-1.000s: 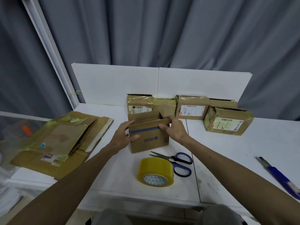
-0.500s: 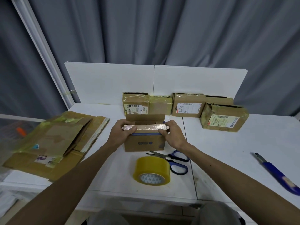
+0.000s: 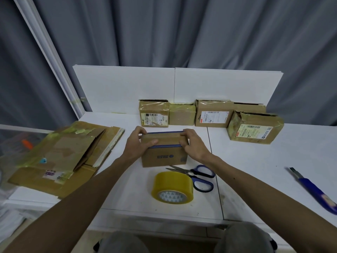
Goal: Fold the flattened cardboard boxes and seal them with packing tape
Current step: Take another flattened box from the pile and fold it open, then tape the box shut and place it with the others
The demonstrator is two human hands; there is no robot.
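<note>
- The left hand (image 3: 135,145) curls over the left end of the small box (image 3: 164,154), with the thumb lying flat on the top flap and the fingers wrapped round the far corner.
- The right hand (image 3: 194,146) grips the right end the same way, its fingers bent over the top edge, so both hands hold the flaps down.
- The small box is plain brown corrugated card, rectangular, with a blue stripe along each long top edge and a blue printed mark on its near face. It stands on the white table (image 3: 273,170), centre front.
- Its top is folded shut. The seam under the fingers looks closed, though the blur there makes it hard to tell, and nothing inside shows.
- Just in front sits the tape roll (image 3: 172,187), a glossy amber ring tilted on the table, its core printed with a triangle pattern.
- The scissors (image 3: 197,175), steel blades with blue loop handles, lie between the tape roll and the small box.
- To the left, the flattened boxes (image 3: 63,152) lie in a loose stack, worn brown card with yellowish tape scraps and old labels.
- At the back, the sealed boxes (image 3: 213,114) stand in a row, closed and wrapped in shiny wrinkled tape.
- A blue-handled utility knife (image 3: 313,190) lies far right.
</note>
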